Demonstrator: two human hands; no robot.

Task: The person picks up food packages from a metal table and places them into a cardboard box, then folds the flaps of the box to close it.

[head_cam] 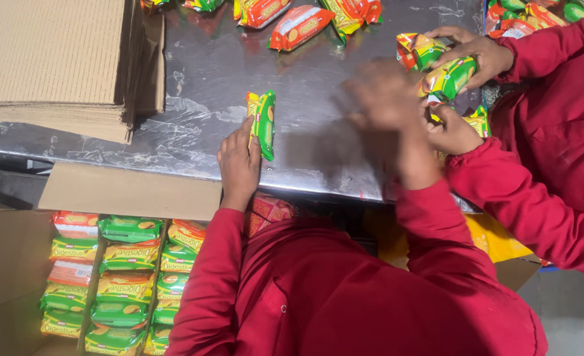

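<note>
The carton (15, 277) at lower left holds three rows of biscuit packets (117, 280) — more lie loose at upper centre (302, 25). Left hand (239, 161) rests open against one green packet (262, 124); right hand (387, 99) is blurred — I cannot tell its grip.

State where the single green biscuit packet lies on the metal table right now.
In the head view, the green biscuit packet lies on the metal table left of centre, touched by the left hand.
</note>
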